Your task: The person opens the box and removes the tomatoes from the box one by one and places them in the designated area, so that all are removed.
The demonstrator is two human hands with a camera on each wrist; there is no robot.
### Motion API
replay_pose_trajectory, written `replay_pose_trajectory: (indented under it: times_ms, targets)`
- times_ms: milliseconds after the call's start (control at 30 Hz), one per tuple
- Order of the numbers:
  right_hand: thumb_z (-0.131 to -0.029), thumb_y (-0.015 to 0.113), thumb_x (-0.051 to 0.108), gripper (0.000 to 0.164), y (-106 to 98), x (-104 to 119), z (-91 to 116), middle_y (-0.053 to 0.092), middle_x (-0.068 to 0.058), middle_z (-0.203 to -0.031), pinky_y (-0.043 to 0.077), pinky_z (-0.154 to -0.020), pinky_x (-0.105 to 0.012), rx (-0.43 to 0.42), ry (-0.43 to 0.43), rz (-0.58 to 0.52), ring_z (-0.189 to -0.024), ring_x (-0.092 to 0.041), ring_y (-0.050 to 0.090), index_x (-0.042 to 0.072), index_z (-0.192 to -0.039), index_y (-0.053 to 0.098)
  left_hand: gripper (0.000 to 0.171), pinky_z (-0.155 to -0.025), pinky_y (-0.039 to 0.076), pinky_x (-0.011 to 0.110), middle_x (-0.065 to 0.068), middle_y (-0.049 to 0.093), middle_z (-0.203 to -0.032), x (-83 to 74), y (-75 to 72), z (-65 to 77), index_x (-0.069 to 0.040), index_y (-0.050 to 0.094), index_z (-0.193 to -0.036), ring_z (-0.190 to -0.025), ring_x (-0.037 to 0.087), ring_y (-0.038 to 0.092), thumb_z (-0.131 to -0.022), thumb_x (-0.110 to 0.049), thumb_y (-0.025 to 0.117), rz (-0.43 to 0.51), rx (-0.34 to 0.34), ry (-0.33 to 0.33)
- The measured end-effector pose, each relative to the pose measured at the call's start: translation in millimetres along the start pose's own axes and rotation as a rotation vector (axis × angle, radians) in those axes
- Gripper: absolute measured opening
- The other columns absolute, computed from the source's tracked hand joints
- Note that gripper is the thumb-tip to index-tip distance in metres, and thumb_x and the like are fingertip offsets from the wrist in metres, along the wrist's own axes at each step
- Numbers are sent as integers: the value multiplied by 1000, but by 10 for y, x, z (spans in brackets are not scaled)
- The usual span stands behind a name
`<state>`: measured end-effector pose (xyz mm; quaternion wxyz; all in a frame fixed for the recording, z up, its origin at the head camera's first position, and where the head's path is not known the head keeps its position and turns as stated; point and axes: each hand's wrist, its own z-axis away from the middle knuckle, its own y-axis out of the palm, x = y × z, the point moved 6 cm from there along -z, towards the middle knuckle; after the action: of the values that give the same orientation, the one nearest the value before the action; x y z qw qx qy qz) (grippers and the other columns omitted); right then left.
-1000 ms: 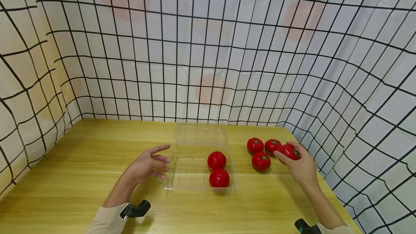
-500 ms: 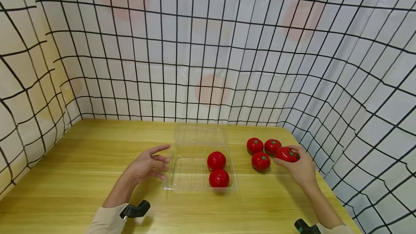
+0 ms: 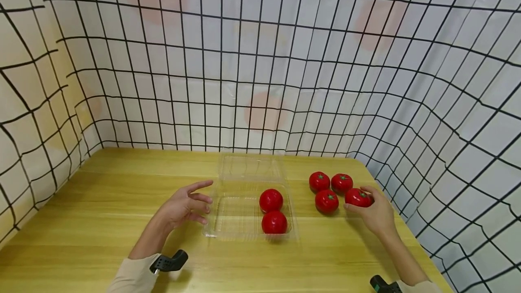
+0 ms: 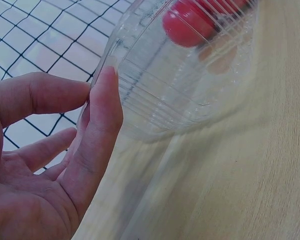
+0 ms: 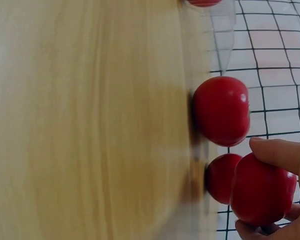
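Note:
My right hand holds a red tomato between thumb and fingers at the right of the table. In the right wrist view this tomato sits between the fingertips, partly in front of another. Close on its left lie three more tomatoes, one of them a front tomato. My left hand is at the left side of a clear plastic clamshell box, fingers loosely extended; in the left wrist view the fingertips are right at its rim. Two red tomatoes stand in the box's right half.
The box's clear lid lies folded back behind it. White cloth with a black grid walls the wooden table at the back and both sides.
My right hand has come down slightly and a little toward me with the tomato, which now sits lower beside the others. The left hand and box have hardly moved.

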<state>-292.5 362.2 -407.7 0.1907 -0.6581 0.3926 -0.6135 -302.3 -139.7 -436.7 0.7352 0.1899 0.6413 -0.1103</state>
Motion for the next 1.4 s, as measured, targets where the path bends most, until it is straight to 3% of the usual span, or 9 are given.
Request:
replay_pose_trajectory:
  times_ms: [633,900,1400]
  targets:
    - [-80,87,32,77,150,-172,9,54,-31,-135,51,-98,-61,7,-11,50,-120,-46,54,0,-140,50,82,-66,64,36,12,61,-106,11,-3,-18,-2,23,-160,-76,16,65,-88,9,61,-3,0,-4]
    - [-80,85,33,80,181,-131,-20,54,-35,-134,50,-96,-64,45,-12,84,-120,-49,52,-2,-141,46,83,-65,64,37,13,61,-106,4,-20,-16,-2,24,-160,-76,17,64,-87,9,61,-7,-17,-9]
    - [-80,84,31,77,204,-130,-16,57,-34,-131,50,-94,-64,26,-31,103,-118,-49,54,-2,-139,48,84,-65,64,37,10,62,-102,-14,-16,-21,-3,24,-160,-76,16,65,-87,9,63,-1,-32,-17]
